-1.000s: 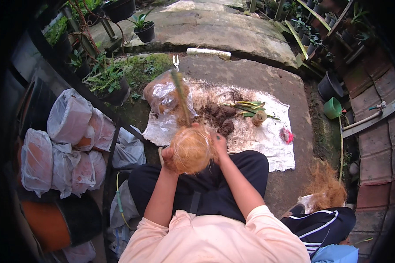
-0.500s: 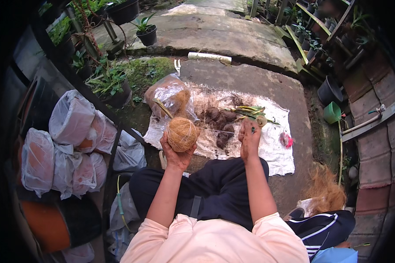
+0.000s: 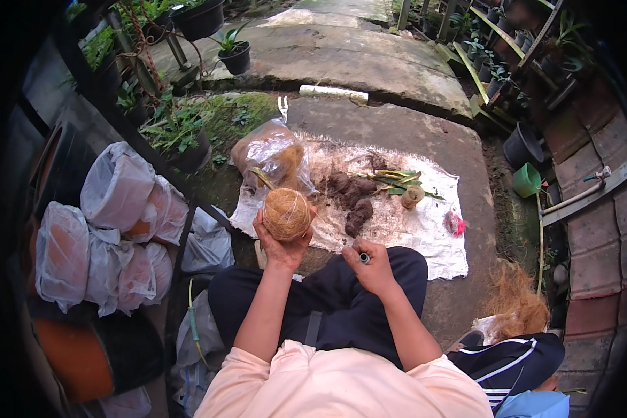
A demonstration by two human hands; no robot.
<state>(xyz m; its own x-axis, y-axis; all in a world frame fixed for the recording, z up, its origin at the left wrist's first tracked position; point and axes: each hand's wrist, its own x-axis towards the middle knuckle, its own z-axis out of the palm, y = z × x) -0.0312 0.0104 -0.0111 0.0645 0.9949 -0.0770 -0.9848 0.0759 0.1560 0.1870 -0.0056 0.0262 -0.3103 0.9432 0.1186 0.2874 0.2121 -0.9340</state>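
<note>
Cupping the round ball of brown fibre wound with pale thread (image 3: 288,214), your left hand (image 3: 283,246) sits near the centre of the frame, its grip clamped on the ball from below and the sides. A short greenish-brown stem (image 3: 261,177) sticks out at the ball's upper left, leaning toward the upper left of the frame. Your right hand (image 3: 375,269) is lower and further right, over your dark trousers (image 3: 341,306) — its grip curled closed around a small dark cylinder with a round end (image 3: 364,258), apart from the ball. Whether a thread runs between your two hands is too fine to tell.

Across the middle of the frame, a white woven sack cloth (image 3: 435,251) lies on the grey concrete floor (image 3: 460,139). At the cloth's left end, just beyond the ball, is a clear plastic bag of brown fibre (image 3: 272,155). Dark brown, crumbly clumps (image 3: 359,216) lie at its middle, with long green-and-yellow leaves (image 3: 398,182) and a small tan roll (image 3: 412,198) right of them. Nearer the cloth's right edge sits a small pink-and-clear bundle (image 3: 455,224).

Orange-brown objects wrapped in white plastic (image 3: 118,182) crowd the left of the frame — and a loose heap of brown fibre (image 3: 519,303) lies at lower right.
</note>
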